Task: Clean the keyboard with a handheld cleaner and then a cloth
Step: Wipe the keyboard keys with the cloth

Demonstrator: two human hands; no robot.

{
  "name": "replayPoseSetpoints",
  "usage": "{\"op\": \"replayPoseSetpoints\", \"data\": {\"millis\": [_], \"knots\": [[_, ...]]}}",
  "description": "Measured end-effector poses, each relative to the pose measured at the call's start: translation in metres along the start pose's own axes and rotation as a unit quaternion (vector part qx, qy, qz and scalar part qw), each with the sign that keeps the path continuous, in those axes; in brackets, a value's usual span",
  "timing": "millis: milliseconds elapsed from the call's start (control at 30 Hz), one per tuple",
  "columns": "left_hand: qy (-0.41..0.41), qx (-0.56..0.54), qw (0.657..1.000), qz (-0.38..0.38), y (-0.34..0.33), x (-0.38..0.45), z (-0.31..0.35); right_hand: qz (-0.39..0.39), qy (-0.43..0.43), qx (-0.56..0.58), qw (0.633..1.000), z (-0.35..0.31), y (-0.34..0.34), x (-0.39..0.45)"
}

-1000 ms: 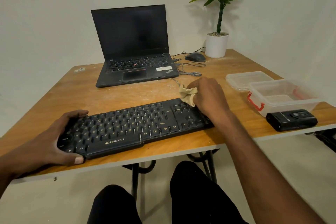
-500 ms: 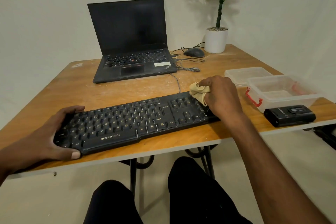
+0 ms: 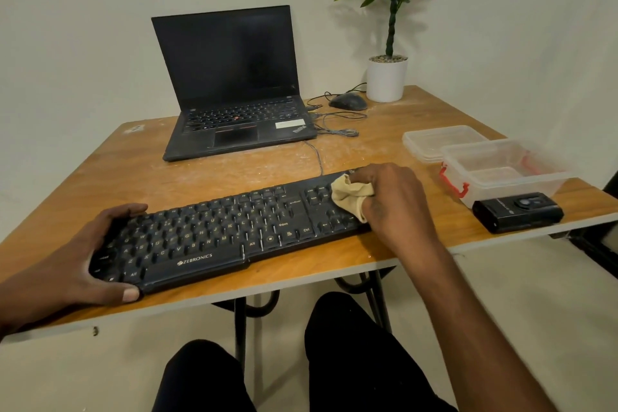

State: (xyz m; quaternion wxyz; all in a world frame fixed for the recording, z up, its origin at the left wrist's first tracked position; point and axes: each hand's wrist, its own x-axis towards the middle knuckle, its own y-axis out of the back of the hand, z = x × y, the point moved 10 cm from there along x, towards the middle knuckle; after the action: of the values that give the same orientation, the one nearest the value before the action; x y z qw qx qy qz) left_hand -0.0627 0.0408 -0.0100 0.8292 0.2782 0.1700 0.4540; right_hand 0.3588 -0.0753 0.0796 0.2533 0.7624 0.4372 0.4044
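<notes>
A black keyboard (image 3: 214,231) lies along the front edge of the wooden table (image 3: 234,174). My left hand (image 3: 83,257) grips its left end, thumb on the front edge and fingers over the back. My right hand (image 3: 394,201) holds a crumpled beige cloth (image 3: 349,196) and presses it on the keys at the keyboard's right end, which the hand covers. The black handheld cleaner (image 3: 518,211) lies on the table to the right, near the edge, apart from both hands.
An open black laptop (image 3: 234,94) stands at the back middle, with cables (image 3: 337,125), a mouse (image 3: 347,101) and a potted plant (image 3: 388,77) to its right. A clear plastic box (image 3: 501,170) with red clips and its lid (image 3: 431,140) sit right of the keyboard.
My right hand with the cloth has shifted slightly across the keyboard's right end. The left hand keeps its hold. The camera view has tilted a little.
</notes>
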Motion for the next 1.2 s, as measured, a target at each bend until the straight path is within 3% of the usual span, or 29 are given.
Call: {"op": "replayPoseSetpoints", "data": {"millis": [233, 633, 800, 1033, 1200], "knots": [[0.009, 0.015, 1.000, 0.009, -0.001, -0.001, 0.001, 0.063, -0.077, -0.024, 0.995, 0.047, 0.032, -0.010], [0.003, 0.010, 1.000, 0.006, -0.001, -0.003, 0.004, 0.029, 0.023, -0.008, 0.999, 0.017, 0.006, -0.020], [0.010, 0.016, 1.000, 0.009, -0.004, -0.004, 0.006, 0.070, -0.046, -0.032, 0.996, 0.043, 0.027, -0.019], [0.000, 0.008, 1.000, 0.000, -0.003, -0.004, 0.007, 0.029, 0.037, 0.004, 0.999, -0.009, -0.005, -0.033], [0.009, 0.005, 1.000, 0.004, -0.005, -0.005, 0.008, 0.066, -0.030, -0.042, 0.996, 0.033, 0.018, -0.018]]}}
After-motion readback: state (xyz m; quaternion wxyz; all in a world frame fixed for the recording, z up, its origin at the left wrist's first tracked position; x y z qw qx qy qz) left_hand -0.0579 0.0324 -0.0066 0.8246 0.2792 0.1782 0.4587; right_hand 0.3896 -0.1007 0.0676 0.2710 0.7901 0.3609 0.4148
